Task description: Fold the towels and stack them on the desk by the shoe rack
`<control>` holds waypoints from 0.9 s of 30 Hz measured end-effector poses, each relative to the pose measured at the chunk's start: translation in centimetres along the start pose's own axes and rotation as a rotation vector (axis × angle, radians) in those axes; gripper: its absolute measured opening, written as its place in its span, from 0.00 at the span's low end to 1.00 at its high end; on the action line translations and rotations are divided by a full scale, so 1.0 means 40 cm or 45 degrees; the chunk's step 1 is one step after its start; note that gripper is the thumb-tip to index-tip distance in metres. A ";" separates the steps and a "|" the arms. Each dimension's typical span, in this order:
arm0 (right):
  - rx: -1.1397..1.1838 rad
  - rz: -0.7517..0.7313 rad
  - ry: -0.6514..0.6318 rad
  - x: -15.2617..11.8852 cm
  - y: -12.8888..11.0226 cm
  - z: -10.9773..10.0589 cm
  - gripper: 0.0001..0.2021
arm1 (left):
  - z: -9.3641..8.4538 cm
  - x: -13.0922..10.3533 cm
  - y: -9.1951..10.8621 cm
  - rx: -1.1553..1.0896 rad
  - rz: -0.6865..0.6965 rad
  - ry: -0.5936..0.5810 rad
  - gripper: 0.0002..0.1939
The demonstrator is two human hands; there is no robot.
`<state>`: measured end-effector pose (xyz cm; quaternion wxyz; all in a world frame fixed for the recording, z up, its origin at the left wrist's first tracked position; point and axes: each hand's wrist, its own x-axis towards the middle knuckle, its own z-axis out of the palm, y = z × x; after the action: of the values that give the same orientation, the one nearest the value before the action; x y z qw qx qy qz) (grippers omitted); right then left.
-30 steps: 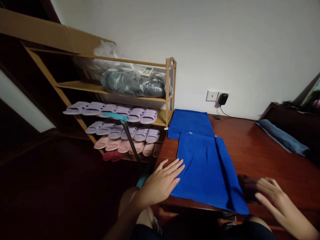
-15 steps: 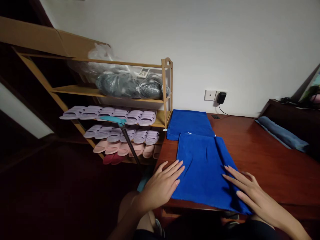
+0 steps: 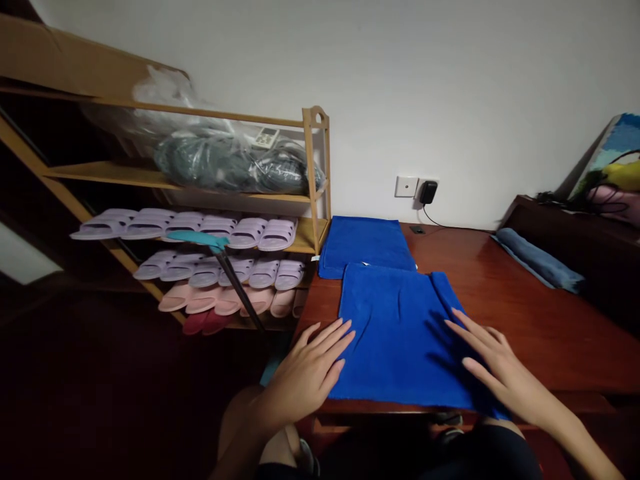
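A blue cloth [image 3: 395, 340] lies spread at the front of the reddish-brown table, with a few small creases and a raised fold along its right side. My left hand [image 3: 315, 367] rests on its left edge, fingers stretched and holding nothing. Over the right edge is my right hand [image 3: 493, 360], fingers apart, casting a shadow on the cloth; whether it touches is hard to tell. Behind, a folded stack of blue cloth [image 3: 367, 243] lies against the wall side, slightly overlapped by the front cloth.
A wooden rack [image 3: 315, 153] at the left holds slippers [image 3: 277, 233] and plastic-wrapped items [image 3: 225, 163]. A turquoise-topped pole [image 3: 237, 283] stands before it. On the table [image 3: 540, 333] lies a rolled grey-blue cloth [image 3: 537, 260]. A black plug [image 3: 428, 193] is in the wall.
The view has turned a little to the right. The cloth's right part lies flatter and wider near the front, and my right hand looks slightly raised from it.
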<state>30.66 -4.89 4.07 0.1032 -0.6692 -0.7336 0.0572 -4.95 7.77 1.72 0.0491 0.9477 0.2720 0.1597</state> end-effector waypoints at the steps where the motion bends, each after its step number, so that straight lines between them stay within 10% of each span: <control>1: 0.018 -0.023 -0.045 0.026 -0.020 -0.001 0.28 | -0.001 0.000 0.000 0.003 -0.002 -0.002 0.26; 5: 0.043 -0.009 -0.152 0.075 -0.027 0.021 0.31 | -0.006 -0.002 0.001 0.007 -0.007 -0.020 0.26; 17: -0.130 0.303 0.013 -0.057 0.257 0.059 0.33 | 0.000 0.001 -0.003 0.006 -0.022 -0.034 0.26; 27: -0.115 0.340 0.064 0.235 0.193 0.059 0.39 | -0.001 -0.002 0.000 0.036 -0.051 -0.080 0.26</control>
<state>36.85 5.34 0.76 0.0828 -0.7660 -0.6372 0.0203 -5.02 7.72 1.73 0.0474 0.9472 0.2916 0.1248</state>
